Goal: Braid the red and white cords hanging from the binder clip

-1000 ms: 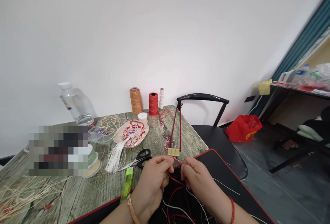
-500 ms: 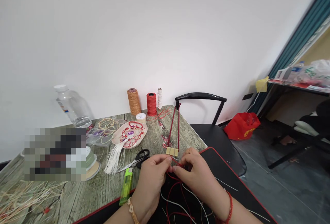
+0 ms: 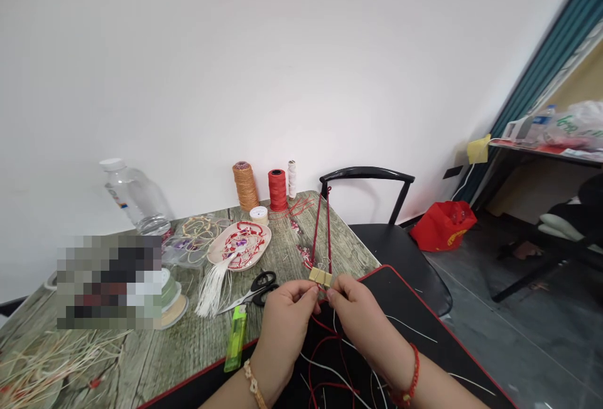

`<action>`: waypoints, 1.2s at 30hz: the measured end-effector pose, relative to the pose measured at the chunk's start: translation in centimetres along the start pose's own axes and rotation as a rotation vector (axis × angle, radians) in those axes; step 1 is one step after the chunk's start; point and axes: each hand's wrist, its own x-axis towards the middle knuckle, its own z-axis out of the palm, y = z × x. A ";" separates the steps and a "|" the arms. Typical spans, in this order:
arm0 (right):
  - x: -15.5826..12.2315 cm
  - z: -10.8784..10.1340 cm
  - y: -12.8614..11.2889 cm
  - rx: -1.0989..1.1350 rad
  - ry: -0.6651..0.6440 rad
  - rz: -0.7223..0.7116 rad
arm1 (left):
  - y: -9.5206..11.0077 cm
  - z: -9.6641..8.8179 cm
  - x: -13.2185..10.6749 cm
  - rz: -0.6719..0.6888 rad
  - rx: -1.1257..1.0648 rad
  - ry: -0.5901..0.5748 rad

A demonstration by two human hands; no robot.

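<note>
Both my hands are at the near side of a tan binder clip (image 3: 320, 277) that grips dark red braided cords (image 3: 329, 233). My left hand (image 3: 294, 308) pinches red cord just below the clip. Close beside it, my right hand (image 3: 358, 308) has thumb and forefinger closed on the cord too; the exact knot is hidden by the fingers. Loose red cord (image 3: 325, 340) and a white cord (image 3: 325, 368) trail down over the black mat (image 3: 405, 359). Left of my left hand lie black-handled scissors (image 3: 261, 288) and a green lighter (image 3: 236, 338).
A pink plate (image 3: 264, 249) holds red-and-white cords and a white tassel (image 3: 214, 286). Thread spools, orange (image 3: 245, 186), red (image 3: 277, 189) and white (image 3: 292, 178), stand by the wall near a water bottle (image 3: 136, 198). Cord scraps (image 3: 56, 362) lie front left. A black chair (image 3: 377, 233) stands right.
My hands have drawn closer together, and my right hand has moved up against the clip. The clip looks slightly tilted. The view has shifted a little.
</note>
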 end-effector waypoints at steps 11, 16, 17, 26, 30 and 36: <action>0.0 1.1 0.4 0.319 0.075 0.133 | -0.5 -0.1 0.0 0.050 0.099 0.004; -0.5 1.2 -0.5 0.545 -0.017 0.318 | -0.4 0.0 -0.1 0.075 0.131 0.016; -0.6 1.2 -0.6 0.583 -0.026 0.335 | -0.3 0.0 -0.2 0.078 0.133 0.015; -0.9 1.7 -0.4 0.762 0.048 0.338 | 0.5 0.1 -0.5 0.083 0.157 0.027; -1.0 1.9 0.0 0.801 0.084 0.305 | 0.7 0.2 -0.6 0.084 0.152 0.038; -1.0 2.2 0.2 0.860 0.128 0.270 | 0.4 0.1 -0.5 0.086 0.152 0.043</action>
